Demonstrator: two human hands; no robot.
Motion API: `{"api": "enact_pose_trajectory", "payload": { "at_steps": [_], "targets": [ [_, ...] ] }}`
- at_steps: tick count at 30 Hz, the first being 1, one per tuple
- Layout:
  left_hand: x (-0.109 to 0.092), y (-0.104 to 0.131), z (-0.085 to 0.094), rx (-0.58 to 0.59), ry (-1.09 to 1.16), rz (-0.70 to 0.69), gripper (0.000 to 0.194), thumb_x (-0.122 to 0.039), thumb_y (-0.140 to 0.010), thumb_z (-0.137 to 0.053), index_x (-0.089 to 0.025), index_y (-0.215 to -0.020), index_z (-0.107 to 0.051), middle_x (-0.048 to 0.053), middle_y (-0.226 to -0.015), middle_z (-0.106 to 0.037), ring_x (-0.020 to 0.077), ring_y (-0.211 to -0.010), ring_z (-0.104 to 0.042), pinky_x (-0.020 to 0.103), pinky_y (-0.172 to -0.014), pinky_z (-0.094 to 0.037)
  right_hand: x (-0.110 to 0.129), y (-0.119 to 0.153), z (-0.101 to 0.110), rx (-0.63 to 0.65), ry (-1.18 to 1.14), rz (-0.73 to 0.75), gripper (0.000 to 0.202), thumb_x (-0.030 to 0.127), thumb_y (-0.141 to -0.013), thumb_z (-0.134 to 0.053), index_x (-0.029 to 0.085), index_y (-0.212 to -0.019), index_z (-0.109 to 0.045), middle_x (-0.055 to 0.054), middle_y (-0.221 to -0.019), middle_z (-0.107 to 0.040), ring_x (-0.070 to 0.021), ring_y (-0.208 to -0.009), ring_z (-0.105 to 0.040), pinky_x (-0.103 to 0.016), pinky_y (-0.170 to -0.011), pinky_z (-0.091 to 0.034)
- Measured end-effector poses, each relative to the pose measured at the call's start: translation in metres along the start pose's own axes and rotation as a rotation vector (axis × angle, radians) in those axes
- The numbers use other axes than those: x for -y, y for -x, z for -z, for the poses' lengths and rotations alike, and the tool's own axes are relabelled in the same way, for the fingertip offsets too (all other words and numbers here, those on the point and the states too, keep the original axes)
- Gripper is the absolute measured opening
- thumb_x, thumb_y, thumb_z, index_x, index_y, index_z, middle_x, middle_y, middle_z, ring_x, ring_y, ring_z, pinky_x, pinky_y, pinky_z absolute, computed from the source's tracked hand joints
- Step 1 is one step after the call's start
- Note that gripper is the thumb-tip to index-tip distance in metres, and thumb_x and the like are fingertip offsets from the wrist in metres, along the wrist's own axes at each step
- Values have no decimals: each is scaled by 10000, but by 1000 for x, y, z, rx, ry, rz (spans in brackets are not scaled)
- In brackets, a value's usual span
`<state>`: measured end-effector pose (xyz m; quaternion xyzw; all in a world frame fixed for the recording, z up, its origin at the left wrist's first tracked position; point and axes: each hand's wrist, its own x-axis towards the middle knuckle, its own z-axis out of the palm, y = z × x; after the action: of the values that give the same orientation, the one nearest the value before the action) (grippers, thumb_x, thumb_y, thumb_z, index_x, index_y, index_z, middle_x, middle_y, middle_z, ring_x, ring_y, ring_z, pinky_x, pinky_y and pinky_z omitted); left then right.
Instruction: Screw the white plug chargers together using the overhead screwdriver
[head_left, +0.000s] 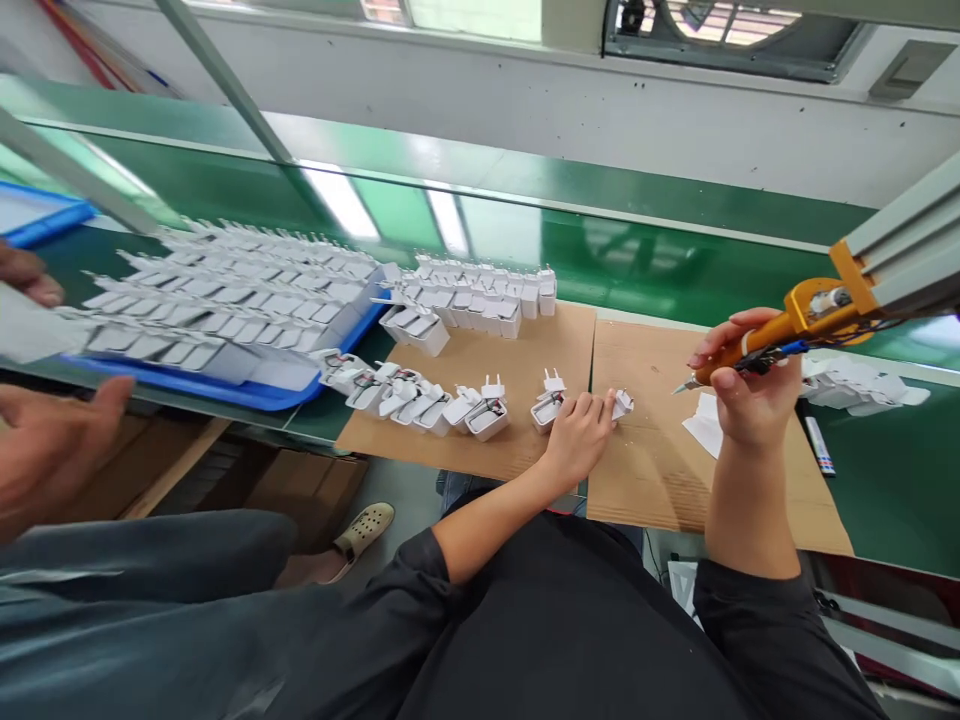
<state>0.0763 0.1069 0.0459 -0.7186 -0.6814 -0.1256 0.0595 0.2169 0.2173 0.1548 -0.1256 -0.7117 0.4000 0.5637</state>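
Observation:
My left hand is closed over a white plug-charger housing on the cardboard; the fingers cover most of it. Just left of that hand stands another open housing with two prongs up and parts inside. My right hand is wrapped round an orange glue dispenser with a thin pale needle tip. The tip points left, above the cardboard and apart from the housing. Further left, a row of open housings with wires inside lines the cardboard's front part.
A blue tray packed with white housings is at left, beside a co-worker's hands. More housings stand behind. Cardboard sheets cover the green bench. At right are a scrap of white paper, a marker and white pieces.

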Motion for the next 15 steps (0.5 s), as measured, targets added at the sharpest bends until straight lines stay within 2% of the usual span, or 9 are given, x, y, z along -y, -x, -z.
{"api": "enact_pose_trajectory", "payload": {
  "at_steps": [3,6,8,11,13,15],
  "targets": [
    [21,-14,22,-67,15,132,484,-337,-1035,-349,-122,-1454,-461,153,-1126,-650,279,-1066,-571,409,-869,-433,-1,-2,3,20,-66,23,444,392,-715,-845,303,-1106,-654,-5,-790,-619,-143,-641,-584,-263,-506,-462],
    [55,-33,48,-120,48,301,484,-346,-1018,-394,-147,-1453,-468,155,-1222,-636,295,-1149,-551,414,-937,-424,-2,-4,6,24,-111,27,439,315,-709,-847,268,-1103,-660,-10,-791,-637,-136,-658,-596,-247,-514,-464],
    [81,-42,59,-99,83,389,459,-303,-998,-430,-158,-1429,-496,145,-1262,-631,286,-1176,-554,392,-971,-426,-3,-5,7,10,-113,16,445,311,-688,-857,258,-1084,-662,-6,-778,-639,-133,-649,-596,-244,-516,-463],
    [110,-46,61,84,145,436,403,-221,-947,-475,-166,-1331,-584,134,-1228,-660,275,-1144,-601,357,-954,-453,-6,-5,8,-18,-106,-17,456,318,-656,-866,260,-1063,-670,0,-760,-636,-135,-639,-593,-249,-521,-463],
    [120,-42,55,237,189,410,388,-189,-893,-533,-179,-1269,-627,117,-1213,-680,276,-1144,-618,337,-932,-468,-9,-6,9,-29,-101,-35,460,314,-642,-866,269,-1058,-677,2,-754,-635,-141,-641,-597,-261,-538,-473],
    [122,-38,50,329,227,375,393,-203,-847,-597,-206,-1237,-647,85,-1207,-699,271,-1148,-626,310,-905,-480,-11,-7,9,-26,-104,-30,464,309,-634,-866,283,-1060,-683,4,-757,-640,-146,-637,-601,-272,-548,-480]
  ]
}}
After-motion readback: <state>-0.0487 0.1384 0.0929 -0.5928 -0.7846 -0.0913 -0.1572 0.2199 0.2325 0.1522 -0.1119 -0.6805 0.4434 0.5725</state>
